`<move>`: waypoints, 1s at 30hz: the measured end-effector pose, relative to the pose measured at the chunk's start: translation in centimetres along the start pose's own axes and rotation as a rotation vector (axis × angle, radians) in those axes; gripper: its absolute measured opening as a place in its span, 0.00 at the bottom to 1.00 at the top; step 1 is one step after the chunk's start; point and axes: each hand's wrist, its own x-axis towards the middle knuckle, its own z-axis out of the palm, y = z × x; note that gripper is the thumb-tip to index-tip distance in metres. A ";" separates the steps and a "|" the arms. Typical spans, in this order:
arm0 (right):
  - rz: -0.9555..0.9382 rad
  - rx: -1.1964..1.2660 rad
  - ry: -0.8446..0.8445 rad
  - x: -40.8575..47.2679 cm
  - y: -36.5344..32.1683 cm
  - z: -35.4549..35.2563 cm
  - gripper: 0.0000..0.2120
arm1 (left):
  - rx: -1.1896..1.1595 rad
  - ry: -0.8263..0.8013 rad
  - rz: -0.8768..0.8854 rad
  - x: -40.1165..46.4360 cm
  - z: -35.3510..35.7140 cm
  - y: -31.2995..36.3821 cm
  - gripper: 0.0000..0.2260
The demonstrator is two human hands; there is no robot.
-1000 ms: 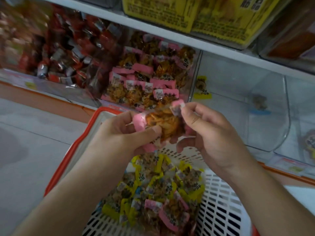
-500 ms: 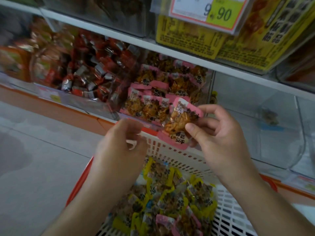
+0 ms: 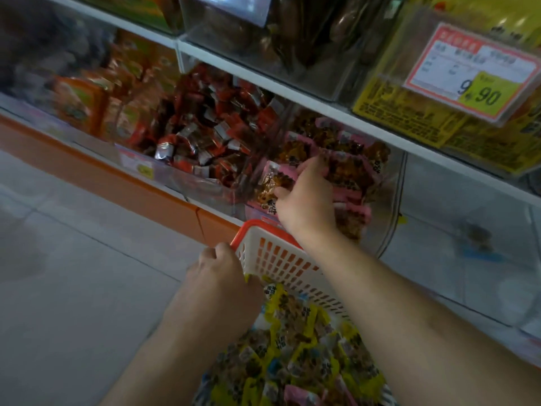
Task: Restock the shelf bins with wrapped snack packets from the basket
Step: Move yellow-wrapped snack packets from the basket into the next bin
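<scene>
Right hand (image 3: 307, 205) holds pink packet (image 3: 270, 186) over bin (image 3: 389, 218)

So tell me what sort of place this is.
Most likely a shop's snack aisle. A price tag reading 9.90 hangs on the upper shelf, clear bins hold wrapped snack packets, and a basket of more packets sits below.

Single head view, close, angled down toward shelf bins (image 3: 392, 183), basket (image 3: 281, 259).
</scene>
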 end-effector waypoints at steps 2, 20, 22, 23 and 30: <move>-0.016 -0.036 0.003 0.1 -0.2 0.3 0.31 | 0.010 0.012 0.016 0.1 0.1 0.0 0.19; -0.031 -0.314 -0.383 -12.9 10.2 -5.6 0.04 | 0.025 0.036 0.028 0.6 -0.6 -1.1 0.16; 0.060 -0.463 -0.661 -15.5 13.8 -3.8 0.03 | 0.022 0.020 0.037 0.2 -0.2 -1.3 0.17; 0.082 -0.510 -0.767 -16.9 15.2 -2.7 0.05 | 0.022 0.023 0.046 0.1 -0.1 -1.3 0.18; -0.182 -0.905 -0.913 -22.8 18.3 2.0 0.27 | 0.047 0.022 0.077 -0.7 -0.1 -1.5 0.18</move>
